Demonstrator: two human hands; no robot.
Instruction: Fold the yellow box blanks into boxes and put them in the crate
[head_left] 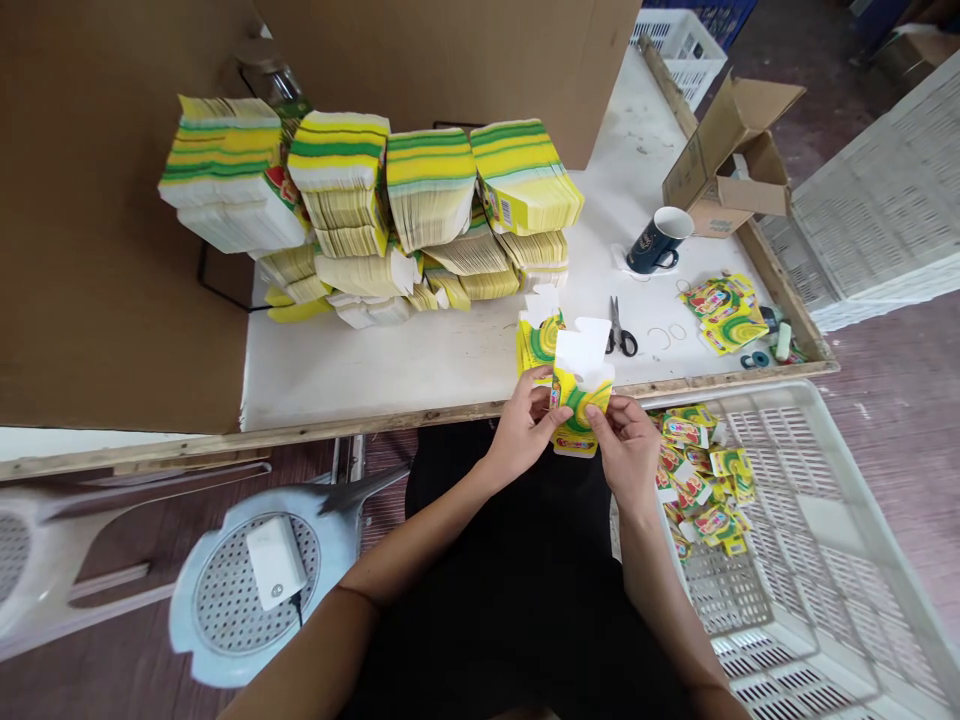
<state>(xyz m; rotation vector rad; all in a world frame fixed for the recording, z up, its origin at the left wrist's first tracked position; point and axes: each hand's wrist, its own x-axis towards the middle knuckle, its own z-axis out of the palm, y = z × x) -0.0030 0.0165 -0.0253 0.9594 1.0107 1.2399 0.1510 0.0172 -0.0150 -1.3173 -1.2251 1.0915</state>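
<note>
Both my hands hold one yellow and green printed carton (579, 400) just over the table's front edge, its white end flaps standing up. My left hand (527, 425) pinches its left side, thumb on the printed face. On the opposite side my right hand (626, 445) grips it, thumb on the front. Behind the carton, several flat cartons (534, 340) lie on the table edge. Tall bundles of flat cartons (431, 190) stand stacked at the back left. Below my right hand, a white plastic crate (817, 500) contains several folded cartons (705, 480).
On the table (420, 365) lie black-handled scissors (621, 330) and loose rubber bands. Further right are a dark mug (660, 240), more printed cartons (724, 312) and an open cardboard box (727, 165). A blue stool (217, 570) with a white device (276, 562) stands at lower left.
</note>
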